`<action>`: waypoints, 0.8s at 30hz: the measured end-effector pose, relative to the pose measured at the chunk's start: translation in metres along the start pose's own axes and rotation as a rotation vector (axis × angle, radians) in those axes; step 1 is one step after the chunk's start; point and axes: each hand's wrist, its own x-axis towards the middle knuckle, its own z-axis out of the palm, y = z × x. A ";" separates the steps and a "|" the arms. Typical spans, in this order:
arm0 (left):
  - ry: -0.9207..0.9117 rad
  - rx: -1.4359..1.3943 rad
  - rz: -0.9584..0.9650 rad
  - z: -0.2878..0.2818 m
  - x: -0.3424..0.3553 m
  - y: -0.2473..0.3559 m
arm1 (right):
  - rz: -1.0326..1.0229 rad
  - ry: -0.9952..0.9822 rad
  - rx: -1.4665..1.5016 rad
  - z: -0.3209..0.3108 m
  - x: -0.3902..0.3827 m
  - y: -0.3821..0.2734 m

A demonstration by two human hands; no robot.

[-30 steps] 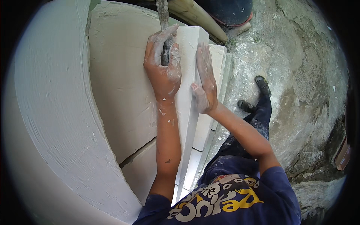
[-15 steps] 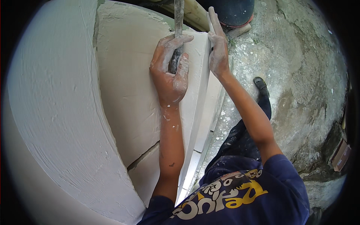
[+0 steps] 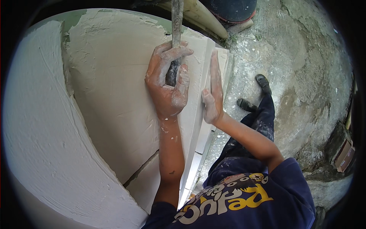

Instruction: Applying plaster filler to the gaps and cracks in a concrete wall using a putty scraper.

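My left hand (image 3: 169,82), whitened with dust, has its fingers curled around a long, narrow metal tool (image 3: 177,26) with a dark, worn lower end. The tool points away from me, and its far tip is out of the picture. Beneath this hand spreads a broad whitish slab surface (image 3: 114,95). My right hand (image 3: 214,89) is open, fingers straight and together, held on edge along the slab's right-hand side (image 3: 200,118). Whether its palm presses there I cannot tell. White powder covers its fingers too.
A thick white coated layer (image 3: 57,114) rises at the left with a rough edge. A dark gap (image 3: 143,168) crosses the slab. Beyond stand a dark round container (image 3: 232,9) and a pale pole (image 3: 202,17). My shoes (image 3: 263,82) rest on stained concrete (image 3: 301,84); a brown box (image 3: 345,156) lies far right.
My right hand has slid nearer to me along the slab's side. My left hand keeps its hold on the tool, slightly lower in view. A second shoe now shows.
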 end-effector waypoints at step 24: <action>0.030 -0.014 0.060 -0.003 -0.004 -0.008 | 0.016 0.173 -0.120 0.010 -0.028 -0.016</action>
